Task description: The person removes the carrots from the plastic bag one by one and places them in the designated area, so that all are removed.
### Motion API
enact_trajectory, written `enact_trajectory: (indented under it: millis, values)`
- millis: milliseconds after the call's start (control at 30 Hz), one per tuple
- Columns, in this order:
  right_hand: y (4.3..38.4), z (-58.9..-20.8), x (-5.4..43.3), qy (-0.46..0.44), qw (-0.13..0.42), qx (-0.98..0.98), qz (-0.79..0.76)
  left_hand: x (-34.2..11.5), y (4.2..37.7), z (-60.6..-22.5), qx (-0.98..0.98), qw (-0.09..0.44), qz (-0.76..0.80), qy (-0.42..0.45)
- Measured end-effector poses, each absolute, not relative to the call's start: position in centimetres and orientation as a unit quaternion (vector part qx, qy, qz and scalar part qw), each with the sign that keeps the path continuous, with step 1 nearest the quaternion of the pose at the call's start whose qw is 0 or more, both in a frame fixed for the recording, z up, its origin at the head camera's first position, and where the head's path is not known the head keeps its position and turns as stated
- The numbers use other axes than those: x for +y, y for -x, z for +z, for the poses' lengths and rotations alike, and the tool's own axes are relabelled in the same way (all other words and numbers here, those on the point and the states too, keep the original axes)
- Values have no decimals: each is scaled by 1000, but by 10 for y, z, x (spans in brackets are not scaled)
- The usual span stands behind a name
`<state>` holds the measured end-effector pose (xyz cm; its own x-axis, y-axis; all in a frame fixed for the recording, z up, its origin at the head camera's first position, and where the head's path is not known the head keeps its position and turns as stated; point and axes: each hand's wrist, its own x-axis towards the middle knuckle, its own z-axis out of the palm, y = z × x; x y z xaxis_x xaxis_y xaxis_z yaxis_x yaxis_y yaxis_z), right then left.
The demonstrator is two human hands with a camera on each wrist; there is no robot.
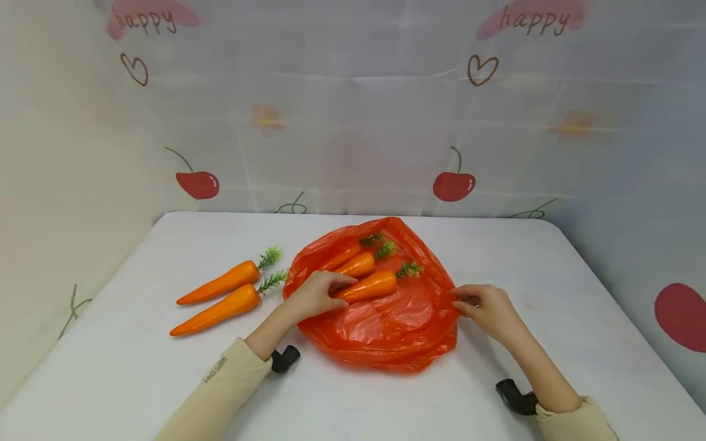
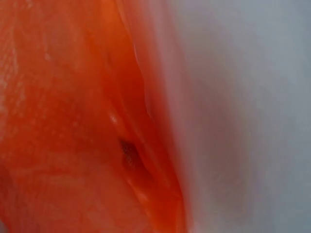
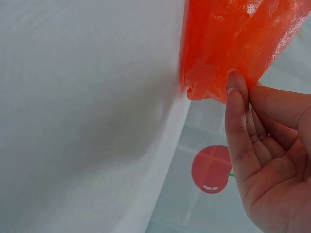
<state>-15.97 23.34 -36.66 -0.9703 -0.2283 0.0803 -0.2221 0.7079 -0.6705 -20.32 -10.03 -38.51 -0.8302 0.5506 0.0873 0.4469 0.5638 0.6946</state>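
Observation:
A red plastic bag (image 1: 397,318) lies spread open mid-table, with several orange carrots inside, their green tops pointing right. My left hand (image 1: 317,298) reaches over the bag's left edge and holds the nearest carrot (image 1: 375,285) by its narrow end. In the left wrist view, red plastic (image 2: 63,121) fills the left side up close and the hand is out of sight. At the bag's right edge, my right hand (image 1: 488,308) pinches the plastic between thumb and fingers; the right wrist view shows this pinch on the red film (image 3: 228,48).
Left of the bag, two more carrots lie side by side, a farther one (image 1: 223,282) and a nearer one (image 1: 220,311). They rest on the white table (image 1: 110,367). A printed curtain (image 1: 353,122) hangs behind the table's far edge.

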Motion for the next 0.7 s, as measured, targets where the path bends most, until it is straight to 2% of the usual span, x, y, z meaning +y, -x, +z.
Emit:
enact_trajectory:
  millis: [333,700]
  values:
    - [157,-362,237,108,6,927,-358,-95,205,-385,878,69,364,-304]
    - [162,-363,233,120,14,928,-353,-101,202,-383,882,81,366,-287]
